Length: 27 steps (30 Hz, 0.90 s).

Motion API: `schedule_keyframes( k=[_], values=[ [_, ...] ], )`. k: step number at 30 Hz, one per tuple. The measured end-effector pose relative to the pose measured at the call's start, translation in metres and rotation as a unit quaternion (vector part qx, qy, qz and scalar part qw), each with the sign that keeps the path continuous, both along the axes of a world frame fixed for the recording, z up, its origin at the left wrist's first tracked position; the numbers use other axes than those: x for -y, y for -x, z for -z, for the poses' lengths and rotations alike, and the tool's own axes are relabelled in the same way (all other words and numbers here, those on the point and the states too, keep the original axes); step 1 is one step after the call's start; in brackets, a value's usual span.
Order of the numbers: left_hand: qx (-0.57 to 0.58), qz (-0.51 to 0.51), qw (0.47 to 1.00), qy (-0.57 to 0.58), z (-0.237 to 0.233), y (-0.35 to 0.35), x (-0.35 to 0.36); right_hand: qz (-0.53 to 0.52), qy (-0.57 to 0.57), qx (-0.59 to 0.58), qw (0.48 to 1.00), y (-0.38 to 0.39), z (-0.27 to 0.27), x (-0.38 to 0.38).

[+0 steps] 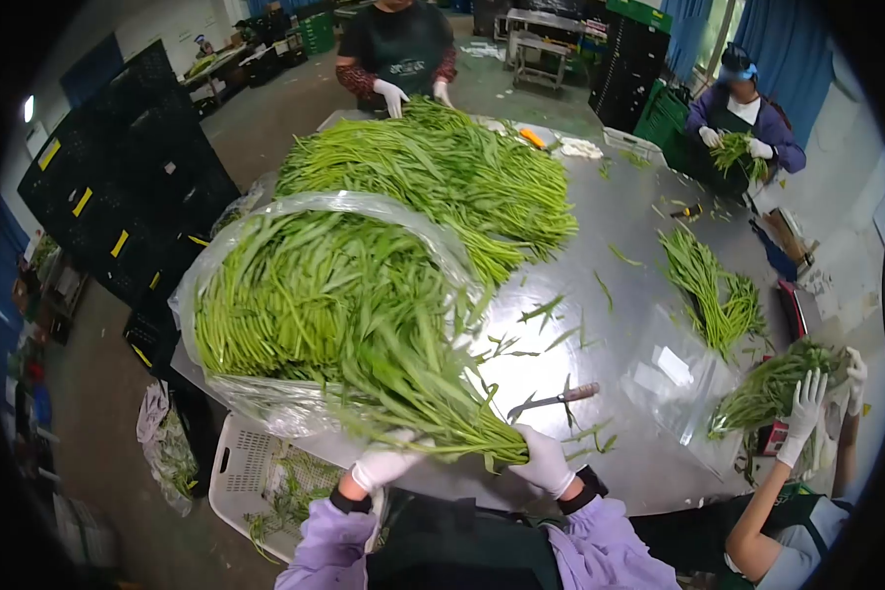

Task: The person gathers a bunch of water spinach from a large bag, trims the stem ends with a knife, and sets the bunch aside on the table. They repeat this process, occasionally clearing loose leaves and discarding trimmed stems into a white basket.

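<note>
A loose bunch of water spinach [452, 403] lies across both my gloved hands, its cut stems toward the right. My right hand [546, 460] is closed round the stem ends. From below, my left hand [388, 460] grips the leafy side, its fingers partly hidden under the greens. Just beyond, a large clear plastic bag [339, 202] lies open around a big heap of water spinach [275, 305]; the bunch's leaves overlap that heap. A curved knife with a brown handle [580, 391] rests on the metal table, right of the bunch.
A white crate [236, 482] with scraps stands below the table's left edge. Another heap of greens [403, 157] lies behind the bag, near a co-worker [398, 54]. At right are a smaller bunch [703, 285], a plastic bag [669, 379] and another person's gloved hand [804, 413].
</note>
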<state>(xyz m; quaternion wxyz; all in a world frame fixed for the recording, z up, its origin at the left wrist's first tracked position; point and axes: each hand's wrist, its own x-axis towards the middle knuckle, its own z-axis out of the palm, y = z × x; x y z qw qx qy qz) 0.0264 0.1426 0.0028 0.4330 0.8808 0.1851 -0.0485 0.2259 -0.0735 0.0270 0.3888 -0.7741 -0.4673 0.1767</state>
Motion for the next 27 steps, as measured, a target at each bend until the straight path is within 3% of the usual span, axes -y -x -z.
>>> schedule_keyframes(
  k=[2,4,5,6,8,9,10,12,13,14,16,17,18,20,22,24,25,26,27],
  values=[
    [-0.055,0.136,0.985,-0.089,-0.066,-0.004,0.032,-0.046,0.109,0.064,0.991,-0.021,0.013,0.027],
    [-0.107,0.188,0.976,0.033,-0.108,-0.021,0.049,-0.083,0.135,0.11,0.981,-0.036,0.029,0.046],
    [-0.048,0.177,0.966,0.181,-0.096,-0.024,0.052,-0.148,0.127,0.155,0.969,-0.04,0.036,0.051],
    [-0.048,0.189,0.963,0.184,-0.095,-0.038,0.059,-0.212,0.122,0.191,0.951,-0.038,0.039,0.058],
    [0.129,0.102,0.977,0.135,-0.101,-0.071,0.07,-0.239,0.092,0.216,0.942,-0.029,0.011,0.055],
    [0.101,0.131,0.986,0.026,-0.097,-0.086,0.079,-0.279,0.056,0.242,0.927,-0.026,-0.005,0.052],
    [-0.011,0.169,0.986,-0.003,-0.087,-0.097,0.087,-0.275,0.057,0.241,0.929,-0.029,-0.013,0.052],
    [-0.205,0.296,0.932,0.046,-0.068,-0.11,0.104,-0.336,-0.036,0.273,0.901,-0.036,-0.027,0.05],
    [-0.251,0.282,0.921,0.098,-0.064,-0.108,0.112,-0.315,-0.045,0.304,0.898,-0.042,-0.034,0.048],
    [-0.116,0.219,0.942,0.228,-0.025,-0.085,0.114,-0.315,-0.048,0.299,0.899,-0.046,-0.034,0.045],
    [-0.082,0.112,0.867,0.479,-0.031,-0.075,0.137,-0.344,-0.064,0.273,0.896,-0.051,-0.035,0.034],
    [-0.081,0.091,0.89,0.439,-0.037,-0.076,0.144,-0.394,0.014,0.267,0.879,-0.052,-0.041,0.027],
    [-0.076,0.081,0.89,0.442,-0.038,-0.075,0.146,-0.405,0.012,0.265,0.875,-0.054,-0.036,0.02],
    [-0.066,-0.111,0.845,0.519,-0.041,-0.065,0.141,-0.321,-0.112,0.299,0.892,-0.061,-0.015,0.001],
    [-0.07,-0.132,0.829,0.539,-0.048,-0.046,0.13,-0.244,-0.063,0.11,0.961,-0.083,-0.007,-0.005],
    [-0.033,-0.15,0.879,0.452,-0.064,-0.016,0.127,-0.179,0.051,0.172,0.967,-0.126,0.025,0.0],
    [-0.005,-0.157,0.896,0.414,-0.083,-0.004,0.125,-0.13,0.243,0.213,0.937,-0.144,0.045,0.01],
    [0.001,-0.179,0.901,0.396,-0.088,0.015,0.12,-0.146,0.264,0.215,0.929,-0.166,0.066,0.024],
    [0.002,-0.198,0.911,0.361,-0.087,0.036,0.115,-0.079,0.243,0.198,0.946,-0.169,0.071,0.038]
  ],
)
